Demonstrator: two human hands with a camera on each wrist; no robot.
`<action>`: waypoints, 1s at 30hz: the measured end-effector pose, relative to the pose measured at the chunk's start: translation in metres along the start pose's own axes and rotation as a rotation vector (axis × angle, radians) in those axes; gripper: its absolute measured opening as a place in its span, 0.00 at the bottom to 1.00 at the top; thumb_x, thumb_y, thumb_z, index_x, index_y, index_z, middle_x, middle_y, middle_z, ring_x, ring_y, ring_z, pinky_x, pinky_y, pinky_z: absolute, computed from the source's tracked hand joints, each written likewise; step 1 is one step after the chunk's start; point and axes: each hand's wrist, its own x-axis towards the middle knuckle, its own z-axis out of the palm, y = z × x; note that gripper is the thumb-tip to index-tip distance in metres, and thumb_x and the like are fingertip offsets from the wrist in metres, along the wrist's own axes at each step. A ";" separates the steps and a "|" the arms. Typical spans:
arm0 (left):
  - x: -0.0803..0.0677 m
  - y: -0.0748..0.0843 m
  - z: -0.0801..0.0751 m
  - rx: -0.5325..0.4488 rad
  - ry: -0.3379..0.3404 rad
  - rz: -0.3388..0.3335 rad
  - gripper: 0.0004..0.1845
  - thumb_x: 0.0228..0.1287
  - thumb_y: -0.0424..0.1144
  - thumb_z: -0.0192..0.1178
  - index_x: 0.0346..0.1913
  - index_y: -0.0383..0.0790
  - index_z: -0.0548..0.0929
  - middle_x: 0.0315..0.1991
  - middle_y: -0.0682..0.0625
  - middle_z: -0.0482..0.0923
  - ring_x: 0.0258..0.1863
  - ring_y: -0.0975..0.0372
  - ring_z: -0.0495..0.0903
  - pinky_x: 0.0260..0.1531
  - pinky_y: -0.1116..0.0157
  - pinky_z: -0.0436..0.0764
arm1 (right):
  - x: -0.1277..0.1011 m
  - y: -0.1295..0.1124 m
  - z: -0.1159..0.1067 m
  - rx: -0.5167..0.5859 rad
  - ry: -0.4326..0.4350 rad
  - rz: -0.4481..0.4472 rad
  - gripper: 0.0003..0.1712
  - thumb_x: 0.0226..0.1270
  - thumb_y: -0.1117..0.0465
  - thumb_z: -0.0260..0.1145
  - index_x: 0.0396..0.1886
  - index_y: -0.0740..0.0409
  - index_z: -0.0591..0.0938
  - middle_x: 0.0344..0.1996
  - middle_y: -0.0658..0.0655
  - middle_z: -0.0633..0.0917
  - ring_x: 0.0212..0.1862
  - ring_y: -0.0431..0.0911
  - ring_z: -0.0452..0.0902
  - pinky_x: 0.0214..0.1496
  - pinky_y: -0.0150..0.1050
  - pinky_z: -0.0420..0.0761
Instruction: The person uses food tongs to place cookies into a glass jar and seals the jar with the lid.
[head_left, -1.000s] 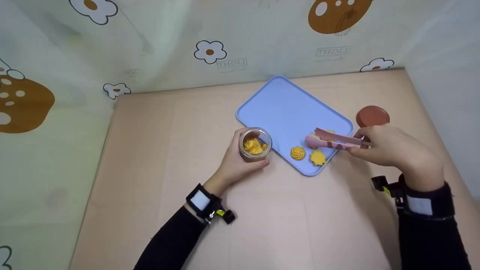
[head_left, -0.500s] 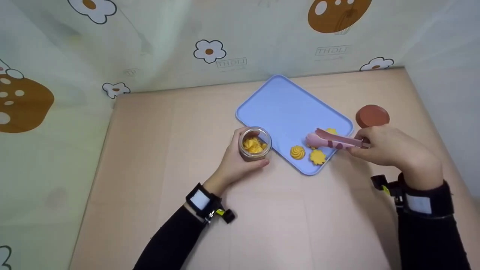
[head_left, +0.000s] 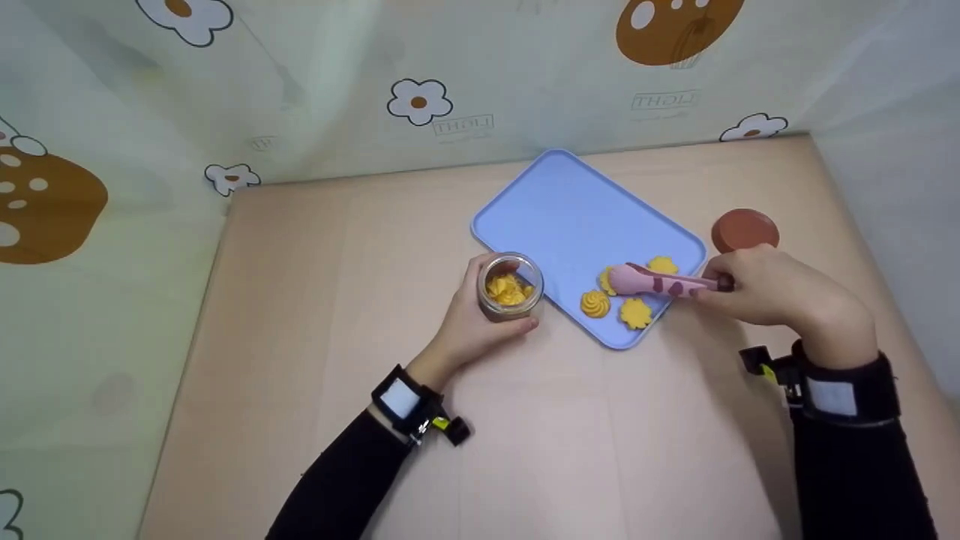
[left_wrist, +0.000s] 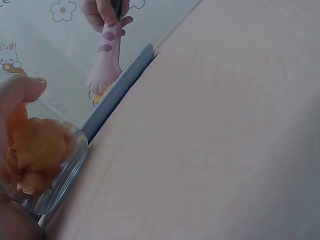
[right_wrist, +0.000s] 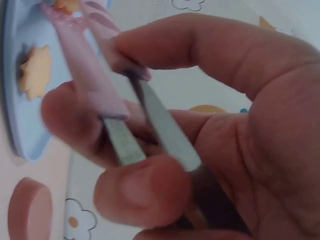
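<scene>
In the head view my left hand (head_left: pixel 474 322) grips a clear jar (head_left: pixel 499 313) holding several yellow flower-shaped cookies (head_left: pixel 509 289). Seen from the left wrist, the jar leans with its mouth toward the tray's edge. My right hand (head_left: pixel 784 289) holds pink tongs (head_left: pixel 667 283) with paw-shaped tips, thumb and fingers on both arms in the right wrist view. Those tips sit over a yellow cookie (head_left: pixel 606 280) on the blue tray (head_left: pixel 570 202), partly hiding it; whether they pinch it I cannot tell. Around it lie a swirled cookie (head_left: pixel 595 304) and two more flower cookies (head_left: pixel 636 313).
A round reddish-brown lid (head_left: pixel 745 229) lies on the table (head_left: pixel 360 300) right of the tray, just beyond my right hand. Behind the table hangs a pale sheet (head_left: pixel 330 90) printed with flowers.
The tongs' arms have come closer together and their tips have shifted slightly left, uncovering the flower cookie behind them. My left hand and the jar have stayed put.
</scene>
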 end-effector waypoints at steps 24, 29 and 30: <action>0.000 -0.001 0.002 -0.009 0.003 0.007 0.50 0.52 0.41 0.88 0.75 0.49 0.68 0.70 0.55 0.76 0.73 0.61 0.73 0.77 0.55 0.68 | 0.002 0.016 0.001 -0.012 0.186 -0.181 0.08 0.74 0.59 0.72 0.38 0.59 0.85 0.22 0.46 0.75 0.24 0.39 0.68 0.28 0.35 0.69; -0.001 -0.003 0.001 -0.016 0.005 0.007 0.50 0.52 0.41 0.88 0.75 0.49 0.68 0.70 0.55 0.76 0.73 0.60 0.73 0.77 0.54 0.69 | 0.000 0.008 -0.001 -0.011 0.215 -0.213 0.08 0.77 0.60 0.69 0.43 0.62 0.84 0.24 0.47 0.75 0.26 0.40 0.69 0.29 0.36 0.71; -0.001 -0.003 0.001 -0.016 0.006 0.006 0.51 0.51 0.41 0.88 0.75 0.50 0.68 0.70 0.55 0.76 0.73 0.60 0.73 0.77 0.54 0.69 | 0.000 0.005 -0.001 -0.012 0.227 -0.224 0.07 0.76 0.61 0.68 0.43 0.61 0.83 0.24 0.47 0.75 0.26 0.40 0.69 0.29 0.35 0.71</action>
